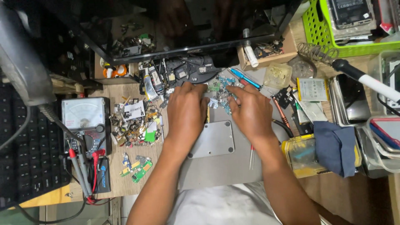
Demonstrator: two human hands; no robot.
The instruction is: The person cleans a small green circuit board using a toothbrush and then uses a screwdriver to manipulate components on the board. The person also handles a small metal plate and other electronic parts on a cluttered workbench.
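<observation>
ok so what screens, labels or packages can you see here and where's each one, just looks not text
Monitor: top centre, wide, black, dark screen.
Meter: left of the left hand, black box, pale dial face.
Phone: right of the right hand, dark glass in a metal tray.
Battery: beside the phone, flat, white-green label.
Pouch: under the meter, black, blue mark.

Parts heaps crowd left; grey mat lies open.
</observation>
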